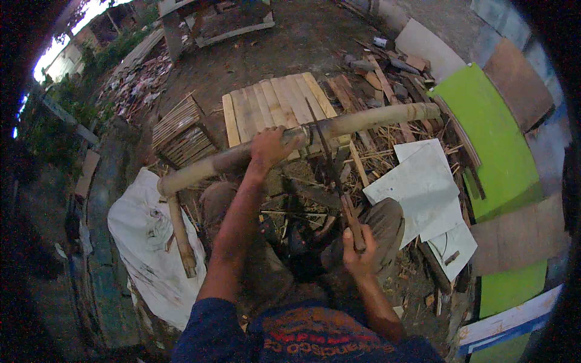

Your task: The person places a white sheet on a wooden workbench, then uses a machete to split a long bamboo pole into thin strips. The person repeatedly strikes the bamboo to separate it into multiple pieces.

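A thick bamboo pole point(212, 164) lies slantwise before me, its left end nearer and its right end farther away. My left hand point(272, 145) grips it from above near the middle. My right hand point(361, 251) is closed round the wooden handle of a narrow, dark-bladed hand saw point(330, 158), low in front of my right knee. The blade points away from me and crosses the pole just right of my left hand; its teeth are too small to make out. Below the pole's left end, a shorter bamboo piece point(180, 236) rests on a white sack point(142, 242).
Beyond the pole are a pale slatted wooden panel point(266, 103) and a slatted crate point(181, 130). White sheets point(417, 187), scrap wood point(387, 78) and a green board point(493, 133) lie at the right. A wooden table point(236, 33) stands farther off.
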Available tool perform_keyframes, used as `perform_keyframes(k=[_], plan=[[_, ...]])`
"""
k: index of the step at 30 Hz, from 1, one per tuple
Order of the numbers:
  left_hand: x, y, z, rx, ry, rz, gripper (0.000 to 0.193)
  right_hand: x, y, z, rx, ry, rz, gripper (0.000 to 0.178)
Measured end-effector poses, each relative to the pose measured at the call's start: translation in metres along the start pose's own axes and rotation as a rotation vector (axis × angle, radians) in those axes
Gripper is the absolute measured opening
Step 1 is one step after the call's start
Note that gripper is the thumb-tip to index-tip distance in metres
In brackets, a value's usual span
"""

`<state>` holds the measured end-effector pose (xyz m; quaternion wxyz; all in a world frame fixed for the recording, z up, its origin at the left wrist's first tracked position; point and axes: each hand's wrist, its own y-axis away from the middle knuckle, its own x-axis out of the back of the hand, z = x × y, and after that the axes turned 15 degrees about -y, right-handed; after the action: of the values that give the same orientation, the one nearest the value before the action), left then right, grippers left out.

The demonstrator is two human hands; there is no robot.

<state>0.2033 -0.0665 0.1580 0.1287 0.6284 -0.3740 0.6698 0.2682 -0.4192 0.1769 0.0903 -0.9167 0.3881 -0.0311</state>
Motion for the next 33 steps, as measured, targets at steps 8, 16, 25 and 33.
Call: perform_keyframes(k=[8,16,25,33], plan=[[0.012,-0.001,0.021,0.119,-0.041,-0.077,0.062,-0.022,-0.008,0.017,0.006,0.065,0.013,0.023],[0.003,0.000,0.029,0.205,-0.097,-0.073,0.066,-0.024,0.006,0.010,0.030,0.081,0.000,0.025],[-0.005,-0.002,0.029,0.233,-0.145,-0.005,0.066,-0.032,0.006,-0.001,0.055,0.151,0.016,0.024],[0.002,-0.004,0.029,0.263,-0.078,-0.109,0.067,-0.031,-0.004,-0.017,-0.020,0.075,0.010,0.022]])
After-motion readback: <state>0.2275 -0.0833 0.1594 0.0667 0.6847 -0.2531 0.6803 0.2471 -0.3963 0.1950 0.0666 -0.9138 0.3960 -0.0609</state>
